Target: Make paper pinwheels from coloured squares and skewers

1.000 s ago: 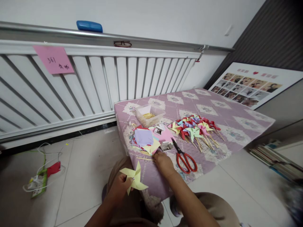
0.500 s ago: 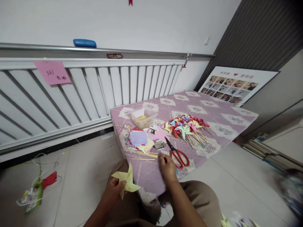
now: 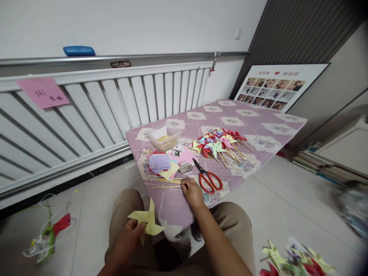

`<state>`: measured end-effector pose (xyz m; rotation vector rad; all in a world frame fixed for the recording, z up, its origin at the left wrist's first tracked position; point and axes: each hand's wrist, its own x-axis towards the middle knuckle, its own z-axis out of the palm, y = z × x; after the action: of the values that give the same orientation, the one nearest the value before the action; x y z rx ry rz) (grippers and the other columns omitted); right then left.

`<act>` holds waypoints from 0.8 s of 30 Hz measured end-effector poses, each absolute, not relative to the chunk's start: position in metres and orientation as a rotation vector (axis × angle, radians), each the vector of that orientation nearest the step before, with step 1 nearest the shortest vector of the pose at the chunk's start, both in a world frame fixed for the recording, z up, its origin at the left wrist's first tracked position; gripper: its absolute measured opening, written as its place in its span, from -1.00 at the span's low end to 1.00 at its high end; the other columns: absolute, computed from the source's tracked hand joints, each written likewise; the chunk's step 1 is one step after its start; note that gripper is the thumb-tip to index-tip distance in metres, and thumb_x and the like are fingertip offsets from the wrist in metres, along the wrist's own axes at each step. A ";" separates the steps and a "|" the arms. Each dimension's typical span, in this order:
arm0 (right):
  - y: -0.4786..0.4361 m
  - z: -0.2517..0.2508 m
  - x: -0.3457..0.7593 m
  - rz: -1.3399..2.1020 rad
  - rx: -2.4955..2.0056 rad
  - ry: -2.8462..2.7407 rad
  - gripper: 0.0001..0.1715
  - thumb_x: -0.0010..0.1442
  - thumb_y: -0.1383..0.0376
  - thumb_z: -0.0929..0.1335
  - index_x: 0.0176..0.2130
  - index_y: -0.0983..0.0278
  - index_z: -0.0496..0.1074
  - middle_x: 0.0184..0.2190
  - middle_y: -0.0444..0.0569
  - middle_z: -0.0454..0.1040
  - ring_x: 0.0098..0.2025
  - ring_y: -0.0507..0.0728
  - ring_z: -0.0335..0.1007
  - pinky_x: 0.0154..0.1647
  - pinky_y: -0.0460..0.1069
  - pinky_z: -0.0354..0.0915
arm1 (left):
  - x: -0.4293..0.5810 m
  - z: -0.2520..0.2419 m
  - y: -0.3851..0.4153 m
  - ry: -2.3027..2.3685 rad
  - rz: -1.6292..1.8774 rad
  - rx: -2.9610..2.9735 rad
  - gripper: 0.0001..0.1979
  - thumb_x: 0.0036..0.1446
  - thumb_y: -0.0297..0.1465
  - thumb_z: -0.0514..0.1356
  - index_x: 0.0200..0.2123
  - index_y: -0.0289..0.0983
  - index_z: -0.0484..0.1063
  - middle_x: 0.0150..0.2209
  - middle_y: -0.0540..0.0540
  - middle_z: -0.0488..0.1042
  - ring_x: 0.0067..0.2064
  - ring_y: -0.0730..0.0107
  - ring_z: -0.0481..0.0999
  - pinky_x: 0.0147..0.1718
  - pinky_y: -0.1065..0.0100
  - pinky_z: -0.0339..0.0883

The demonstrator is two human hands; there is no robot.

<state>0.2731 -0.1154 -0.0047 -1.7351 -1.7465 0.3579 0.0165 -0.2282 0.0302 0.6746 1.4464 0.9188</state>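
Observation:
My left hand (image 3: 128,239) is closed around the back of a pale yellow paper pinwheel (image 3: 146,222), held low over my lap. My right hand (image 3: 192,193) rests on the near edge of the purple quilted mat (image 3: 258,130), fingertips pinched at the end of a thin wooden stick (image 3: 166,187). More sticks (image 3: 168,179) lie just beyond it. Red-handled scissors (image 3: 207,178) lie right of that hand. A stack of coloured paper squares (image 3: 162,164) sits behind the sticks.
A row of finished pinwheels on sticks (image 3: 220,145) lies mid-mat, with a clear plastic box (image 3: 166,137) at the far left. More pinwheels (image 3: 290,260) lie on the floor at lower right. A white radiator (image 3: 100,111) runs behind; a power strip with cables (image 3: 43,241) lies left.
The camera has swung right and tilted, bringing the floor pinwheels into view. My right hand has stayed by the sticks at the mat's near edge, fingers now pinched at one. The left hand keeps the yellow pinwheel.

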 end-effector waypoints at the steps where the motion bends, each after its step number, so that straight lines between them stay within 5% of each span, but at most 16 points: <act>1: -0.116 -0.004 0.272 0.359 -1.746 -1.757 -0.80 0.18 0.36 0.29 -0.27 0.25 0.52 -0.28 -0.01 0.47 -0.22 0.12 0.40 -0.16 -0.07 0.25 | 0.017 0.029 -0.229 1.424 0.924 0.667 -0.70 -0.16 -0.20 0.33 -0.39 -0.28 0.46 -0.50 -0.03 0.53 -0.46 0.32 0.48 -0.44 0.34 0.32; 15: -0.094 0.004 0.282 0.551 -1.663 -1.923 -0.85 0.10 0.47 0.31 -0.44 0.27 0.43 -0.37 -0.06 0.40 -0.29 0.09 0.32 -0.20 -0.08 0.19 | 0.025 0.029 -0.216 1.326 0.930 0.627 -0.74 -0.21 -0.26 0.35 -0.47 -0.30 0.43 -0.61 0.03 0.46 -0.56 0.44 0.39 -0.52 0.41 0.25; 24: -0.125 -0.008 0.295 0.672 -1.548 -1.623 -0.80 0.16 0.24 0.29 -0.48 0.23 0.32 -0.51 -0.12 0.34 -0.42 0.09 0.27 -0.34 -0.04 0.23 | 0.094 0.034 -0.159 0.921 1.096 0.502 -0.71 -0.29 -0.31 0.40 -0.50 -0.29 0.40 -0.54 0.00 0.49 -0.43 0.37 0.50 -0.33 0.35 0.34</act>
<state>0.2952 -0.1249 -0.0081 -1.5478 -1.6232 0.6717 0.0936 -0.1589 0.0339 0.5023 0.9206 1.0963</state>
